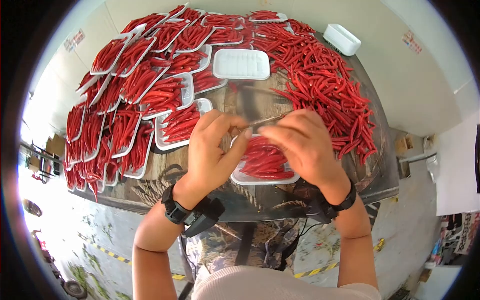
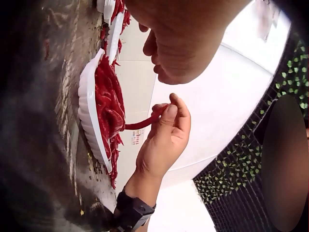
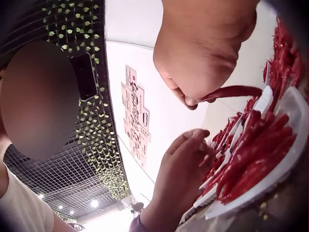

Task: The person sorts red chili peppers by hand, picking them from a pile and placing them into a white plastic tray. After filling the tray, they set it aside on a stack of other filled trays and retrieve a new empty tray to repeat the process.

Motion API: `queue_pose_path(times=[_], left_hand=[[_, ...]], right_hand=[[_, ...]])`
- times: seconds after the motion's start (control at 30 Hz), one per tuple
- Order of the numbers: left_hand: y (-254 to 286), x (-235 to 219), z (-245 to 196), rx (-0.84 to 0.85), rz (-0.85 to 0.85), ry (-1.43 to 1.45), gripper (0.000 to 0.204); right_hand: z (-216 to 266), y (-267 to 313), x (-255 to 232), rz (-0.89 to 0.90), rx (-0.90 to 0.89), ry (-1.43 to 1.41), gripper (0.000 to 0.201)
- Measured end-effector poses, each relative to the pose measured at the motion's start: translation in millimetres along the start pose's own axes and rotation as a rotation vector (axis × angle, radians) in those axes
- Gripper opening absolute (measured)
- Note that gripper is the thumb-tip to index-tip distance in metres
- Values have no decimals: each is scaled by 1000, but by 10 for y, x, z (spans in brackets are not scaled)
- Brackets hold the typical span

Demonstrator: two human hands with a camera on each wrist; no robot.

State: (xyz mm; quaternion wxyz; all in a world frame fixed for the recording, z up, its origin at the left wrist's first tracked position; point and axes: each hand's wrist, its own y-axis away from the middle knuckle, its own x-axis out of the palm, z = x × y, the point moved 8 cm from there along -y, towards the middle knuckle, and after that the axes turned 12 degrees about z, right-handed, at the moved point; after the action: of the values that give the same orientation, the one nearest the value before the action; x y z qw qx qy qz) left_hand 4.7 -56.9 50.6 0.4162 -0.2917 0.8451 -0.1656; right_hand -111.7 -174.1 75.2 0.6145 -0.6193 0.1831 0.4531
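My right hand (image 1: 306, 147) pinches a red chili pepper (image 2: 140, 124) between thumb and fingertips, above a white foam tray (image 1: 265, 181) of chilies. The chili hangs from the fingertips toward the pile in the left wrist view. In the right wrist view the same chili (image 3: 236, 91) sticks out sideways. My left hand (image 1: 212, 152) hovers over the tray's left side, fingers loosely bent, thumb toward the right hand; no thing shows between its fingers. The tray's chilies (image 1: 265, 160) lie roughly side by side, partly hidden under the hands.
Many filled trays (image 1: 174, 97) of chilies crowd the table's left and back. A bare white tray (image 1: 241, 64) lies beyond the hands. Loose chilies (image 1: 325, 85) heap on the right. A stack of white trays (image 1: 342, 39) stands at the back right. Rope (image 1: 155, 190) lies along the near edge.
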Motion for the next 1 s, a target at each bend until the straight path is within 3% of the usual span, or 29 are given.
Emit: queue_pose_path(times=[0.2, 0.43, 0.5, 0.53, 0.6, 0.87, 1.0], left_hand=[[22, -77, 59, 10, -125, 52, 12], [23, -115, 64, -24, -70, 41, 10], [10, -45, 51, -23, 31, 27, 11], [14, -39, 49, -20, 31, 32, 11], [14, 39, 45, -23, 110, 19, 10], [12, 33, 93, -53, 76, 28, 10], [8, 23, 82, -53, 65, 20, 11]], right_hand=[[132, -26, 308, 113, 30, -144, 28], [-186, 31, 51, 69, 151, -17, 23], [-503, 167, -162, -21, 408, 46, 16], [-577, 215, -217, -20, 410, 51, 16], [-820, 368, -233, 75, 615, 126, 15], [-849, 394, 229, 386, 651, 161, 21], [-832, 380, 182, 331, 630, 198, 17]])
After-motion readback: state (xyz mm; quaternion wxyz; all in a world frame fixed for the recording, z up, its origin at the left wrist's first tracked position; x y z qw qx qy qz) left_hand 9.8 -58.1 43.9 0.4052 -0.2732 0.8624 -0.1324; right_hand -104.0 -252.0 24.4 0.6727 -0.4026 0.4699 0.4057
